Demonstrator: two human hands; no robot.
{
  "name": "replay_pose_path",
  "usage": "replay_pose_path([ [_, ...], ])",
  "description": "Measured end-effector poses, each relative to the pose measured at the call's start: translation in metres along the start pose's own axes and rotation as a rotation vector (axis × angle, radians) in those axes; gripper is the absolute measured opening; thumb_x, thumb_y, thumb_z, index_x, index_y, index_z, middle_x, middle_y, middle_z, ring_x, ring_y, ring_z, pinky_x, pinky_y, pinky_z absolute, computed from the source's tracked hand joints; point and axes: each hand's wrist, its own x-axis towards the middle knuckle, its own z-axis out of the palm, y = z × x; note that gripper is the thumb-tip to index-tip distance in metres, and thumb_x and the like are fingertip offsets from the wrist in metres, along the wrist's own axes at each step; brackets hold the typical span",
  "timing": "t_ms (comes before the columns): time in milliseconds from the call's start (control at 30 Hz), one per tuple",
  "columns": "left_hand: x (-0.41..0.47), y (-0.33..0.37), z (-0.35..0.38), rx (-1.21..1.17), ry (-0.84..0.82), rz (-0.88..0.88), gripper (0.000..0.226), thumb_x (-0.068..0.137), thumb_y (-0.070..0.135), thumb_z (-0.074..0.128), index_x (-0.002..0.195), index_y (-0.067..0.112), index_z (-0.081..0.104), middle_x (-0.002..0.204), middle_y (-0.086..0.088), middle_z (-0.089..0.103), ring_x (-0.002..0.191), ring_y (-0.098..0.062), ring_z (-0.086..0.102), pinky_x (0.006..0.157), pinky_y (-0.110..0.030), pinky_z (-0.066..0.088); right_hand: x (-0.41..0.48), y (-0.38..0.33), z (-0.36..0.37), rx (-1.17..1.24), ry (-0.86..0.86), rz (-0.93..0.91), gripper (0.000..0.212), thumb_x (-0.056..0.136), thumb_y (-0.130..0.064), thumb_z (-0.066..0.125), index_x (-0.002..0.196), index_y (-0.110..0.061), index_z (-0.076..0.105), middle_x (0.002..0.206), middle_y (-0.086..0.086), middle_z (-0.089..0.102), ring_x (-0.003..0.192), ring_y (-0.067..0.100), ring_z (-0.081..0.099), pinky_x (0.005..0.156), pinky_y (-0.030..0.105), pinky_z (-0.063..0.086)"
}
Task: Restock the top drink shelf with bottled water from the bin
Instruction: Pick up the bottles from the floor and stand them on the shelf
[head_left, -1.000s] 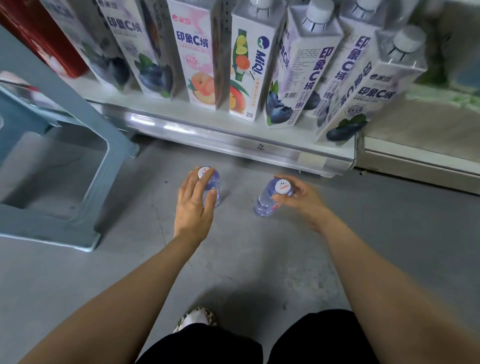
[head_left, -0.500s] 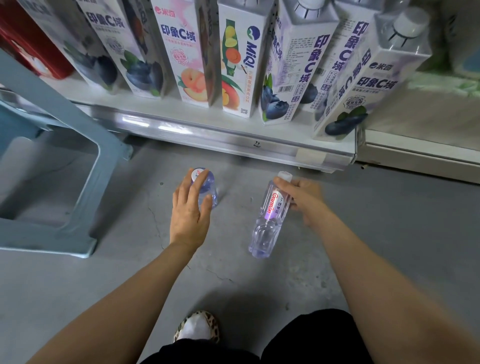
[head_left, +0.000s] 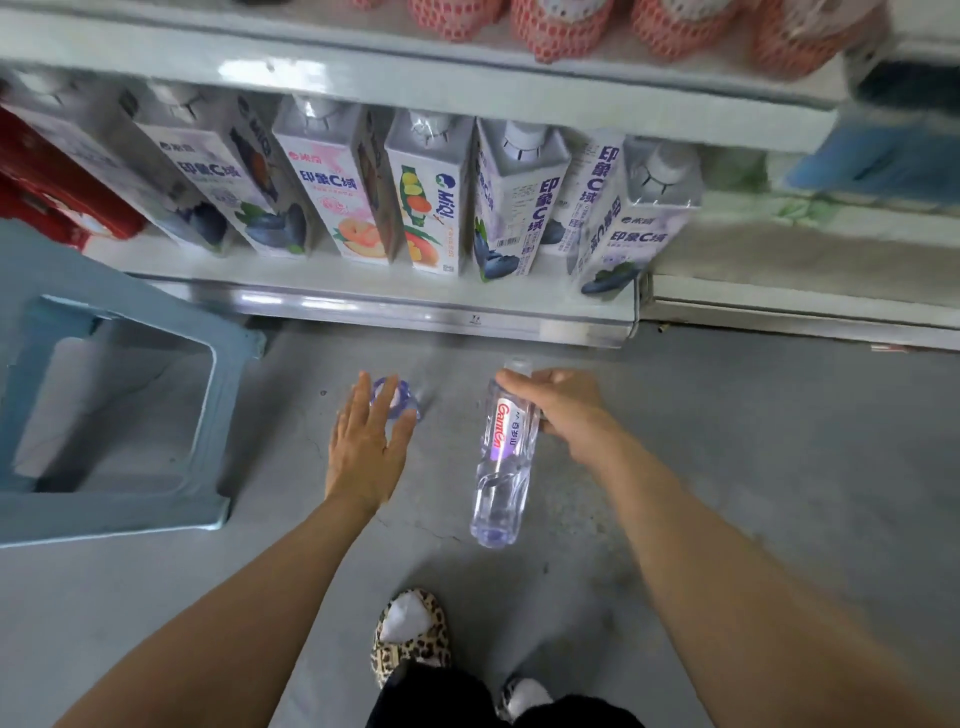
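The right hand (head_left: 563, 410) reaches forward with its arm nearly straight, its fingers curled round the neck end of a water bottle (head_left: 501, 462). The bottle is held clear of the floor (head_left: 727, 441), cap to the far side and base tilted near. The left hand (head_left: 366, 447) is flat, palm down with straight fingers, above a second bottle (head_left: 404, 402) that stands on the floor to the left. Its fingertips cover that bottle's top, though whether they touch it is hard to tell through the blur. Just beyond both hands runs the lowest shelf (head_left: 363, 306), lined with tall drink cartons (head_left: 431, 208). A blue plastic frame (head_left: 223, 405) sits on the floor at the left. A leopard-print slipper (head_left: 415, 649) shows near the bottom.
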Motion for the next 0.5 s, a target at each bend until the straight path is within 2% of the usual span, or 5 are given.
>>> replay_pose_path([
  [100,-0.033,0.054,-0.055,-0.18,-0.015,-0.078,0.073,0.091,0.065,0.017,0.156,0.031,0.023,0.167,0.002,0.009,0.153,-0.022,0.01,0.124,-0.045,0.01,-0.058,-0.058,-0.014,-0.02,0.021,-0.023,0.068,0.048,-0.06,0.092,0.092,-0.012,0.072,0.087,0.001,0.078,0.082,0.018,0.074,0.067,0.029,0.058],
  [233,-0.087,0.132,-0.15,-0.313,-0.021,-0.098,0.066,0.097,0.058,0.022,0.156,0.029,0.026,0.166,0.004,0.015,0.152,-0.019,0.013,0.121,-0.039,0.009,-0.148,-0.155,-0.034,-0.019,0.013,-0.059,0.074,0.04,-0.061,0.092,0.091,-0.011,0.071,0.091,0.003,0.077,0.088,0.02,0.073,0.081,0.038,0.061],
  [367,-0.142,0.209,-0.254,-0.515,0.048,-0.06,0.058,0.102,0.051,0.032,0.155,0.028,0.03,0.162,0.007,0.026,0.149,-0.012,0.021,0.124,-0.039,0.013,-0.247,-0.26,-0.056,-0.025,-0.018,-0.156,0.052,0.054,-0.045,0.098,0.081,-0.011,0.067,0.087,0.003,0.078,0.087,0.02,0.074,0.088,0.041,0.06],
  [433,-0.17,0.246,-0.304,-0.594,0.075,-0.04,0.064,0.098,0.059,0.031,0.155,0.029,0.031,0.161,0.01,0.027,0.148,-0.008,0.022,0.124,-0.035,0.014,-0.299,-0.311,-0.067,-0.043,-0.028,-0.221,0.047,0.055,-0.046,0.098,0.073,-0.014,0.069,0.078,0.0,0.078,0.074,0.013,0.073,0.075,0.037,0.061],
  [500,-0.195,0.282,-0.352,-0.673,0.104,0.004,0.069,0.094,0.065,0.031,0.155,0.032,0.03,0.161,0.014,0.027,0.148,-0.004,0.021,0.124,-0.034,0.013,-0.354,-0.361,-0.078,-0.085,-0.035,-0.28,0.05,0.055,-0.055,0.096,0.078,-0.016,0.074,0.083,-0.002,0.079,0.074,0.01,0.072,0.067,0.029,0.056],
])
